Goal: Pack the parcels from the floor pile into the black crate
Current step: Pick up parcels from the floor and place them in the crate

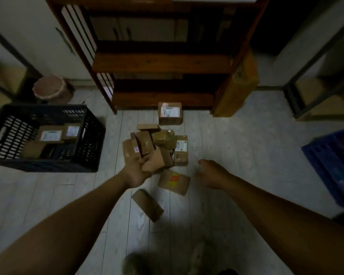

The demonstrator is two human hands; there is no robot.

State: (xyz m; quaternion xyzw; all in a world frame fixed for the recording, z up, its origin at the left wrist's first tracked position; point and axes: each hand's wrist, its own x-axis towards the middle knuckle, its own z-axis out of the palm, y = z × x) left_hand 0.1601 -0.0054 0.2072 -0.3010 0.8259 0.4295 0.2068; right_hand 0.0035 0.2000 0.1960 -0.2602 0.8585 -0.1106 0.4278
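Cardboard parcels [161,143] lay heaped on the pale floor [236,145] before a wooden shelf [161,62]. The left hand [136,171] gripped a small box [154,161] at the heap's near edge, fingers curled round its corner. The right hand [209,173] hovered just right of the heap, blurred, its fingers loosely bent and holding nothing. The black crate [91,139] stood on the floor to the left, well apart from the heap, with labelled parcels [50,135] already inside. A blue crate [330,161] sat at the far right.
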